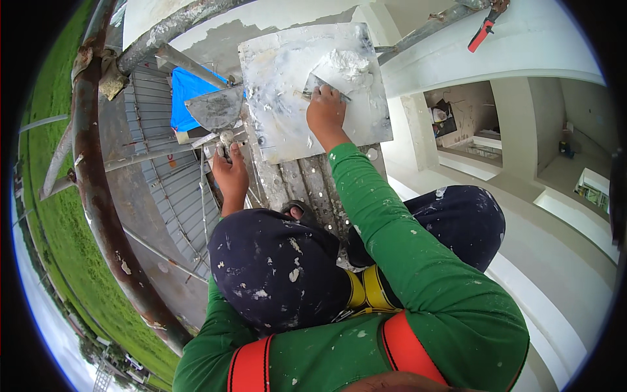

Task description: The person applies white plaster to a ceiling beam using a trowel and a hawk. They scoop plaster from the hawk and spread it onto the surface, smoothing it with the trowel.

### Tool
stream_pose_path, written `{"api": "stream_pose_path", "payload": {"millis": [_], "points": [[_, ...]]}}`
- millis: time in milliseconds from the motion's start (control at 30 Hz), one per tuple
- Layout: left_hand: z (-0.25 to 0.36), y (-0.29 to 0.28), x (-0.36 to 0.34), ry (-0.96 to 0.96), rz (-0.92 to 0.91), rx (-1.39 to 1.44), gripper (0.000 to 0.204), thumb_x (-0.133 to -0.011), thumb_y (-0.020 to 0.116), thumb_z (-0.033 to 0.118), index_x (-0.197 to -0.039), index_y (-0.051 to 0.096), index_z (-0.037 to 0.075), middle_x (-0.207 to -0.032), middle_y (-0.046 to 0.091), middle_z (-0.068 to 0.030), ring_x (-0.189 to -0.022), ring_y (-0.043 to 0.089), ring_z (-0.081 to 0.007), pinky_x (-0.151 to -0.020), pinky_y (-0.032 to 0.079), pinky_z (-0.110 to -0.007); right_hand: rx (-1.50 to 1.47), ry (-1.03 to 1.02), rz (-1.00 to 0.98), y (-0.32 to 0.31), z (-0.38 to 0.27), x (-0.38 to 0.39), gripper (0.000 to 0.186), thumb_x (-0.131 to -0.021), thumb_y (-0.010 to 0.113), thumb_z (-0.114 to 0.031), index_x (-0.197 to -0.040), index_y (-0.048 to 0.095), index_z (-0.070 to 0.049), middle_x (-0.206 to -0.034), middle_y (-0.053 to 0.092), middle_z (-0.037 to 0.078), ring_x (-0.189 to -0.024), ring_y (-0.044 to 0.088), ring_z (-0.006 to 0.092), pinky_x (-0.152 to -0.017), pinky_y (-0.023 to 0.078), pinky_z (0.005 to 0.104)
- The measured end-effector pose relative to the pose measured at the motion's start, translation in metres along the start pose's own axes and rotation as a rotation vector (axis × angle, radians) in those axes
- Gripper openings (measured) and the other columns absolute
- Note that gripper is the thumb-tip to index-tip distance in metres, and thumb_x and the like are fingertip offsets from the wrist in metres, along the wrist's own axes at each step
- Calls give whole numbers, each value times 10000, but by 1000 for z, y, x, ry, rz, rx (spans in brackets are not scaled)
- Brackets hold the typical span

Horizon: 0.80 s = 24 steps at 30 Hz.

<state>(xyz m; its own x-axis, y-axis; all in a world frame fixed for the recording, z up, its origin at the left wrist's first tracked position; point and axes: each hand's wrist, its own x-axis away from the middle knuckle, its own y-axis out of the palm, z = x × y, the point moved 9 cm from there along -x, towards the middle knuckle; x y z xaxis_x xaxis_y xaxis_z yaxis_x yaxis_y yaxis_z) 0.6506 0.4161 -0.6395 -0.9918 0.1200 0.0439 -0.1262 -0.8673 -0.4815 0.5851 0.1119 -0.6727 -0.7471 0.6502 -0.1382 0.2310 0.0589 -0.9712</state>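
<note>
In my left hand (231, 175) is the handle of a putty knife (215, 108), its wide grey blade pointing away from me and coated with dried filler. The blade sits just left of a white-smeared board (274, 130). My right hand (326, 112) is closed on a flat metal scraper (314, 83), which rests against the board beside a heap of white putty (346, 65). Fingers cover part of the scraper, so its handle is hidden. Thin streaks and lumps of putty are spread over the board.
The board lies on a splattered metal scaffold plank (307, 179) under me. Rusty scaffold pipes (98, 176) curve along the left, with a drop to grass (59, 222) beyond. A blue tarp (189, 95) lies below. A red-handled tool (481, 36) hangs at upper right, above building openings.
</note>
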Motion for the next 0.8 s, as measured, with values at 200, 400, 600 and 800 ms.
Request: {"api": "stream_pose_path", "payload": {"millis": [200,400,600,800], "points": [[5,-6,-4,-17,27,58,376,-945,679,291,-823,557,-43,-585,538,-42,-512,468,-111,-478,373,-298,-30,44,-351,-29,-12,-27,246,-910,526,-188,-1039,716,-99,-1082,631,37,-1099,562,240,-827,498,443],[-7,0,-2,34,-20,-33,330,-958,663,262,-832,565,-27,-577,518,-18,-484,458,-79,-449,362,-281,-31,15,-229,4,-7,-3,243,-903,534,-194,-1046,702,-92,-1091,633,43,-1122,553,254,-879,491,451],[12,-5,-8,-36,5,6,344,-958,660,250,-784,542,-21,-572,514,-31,-501,457,-94,-456,354,-313,-34,23,-296,-34,-19,-35,215,-882,540,-188,-910,737,-107,-971,692,40,-1011,640,250,-857,521,404],[14,5,-3,8,-22,31,352,-945,677,254,-764,539,-15,-562,503,-43,-513,417,-121,-467,332,-335,17,-23,-294,13,-4,-15,222,-881,538,-168,-968,736,-119,-992,717,67,-991,689,256,-809,526,406]]}}
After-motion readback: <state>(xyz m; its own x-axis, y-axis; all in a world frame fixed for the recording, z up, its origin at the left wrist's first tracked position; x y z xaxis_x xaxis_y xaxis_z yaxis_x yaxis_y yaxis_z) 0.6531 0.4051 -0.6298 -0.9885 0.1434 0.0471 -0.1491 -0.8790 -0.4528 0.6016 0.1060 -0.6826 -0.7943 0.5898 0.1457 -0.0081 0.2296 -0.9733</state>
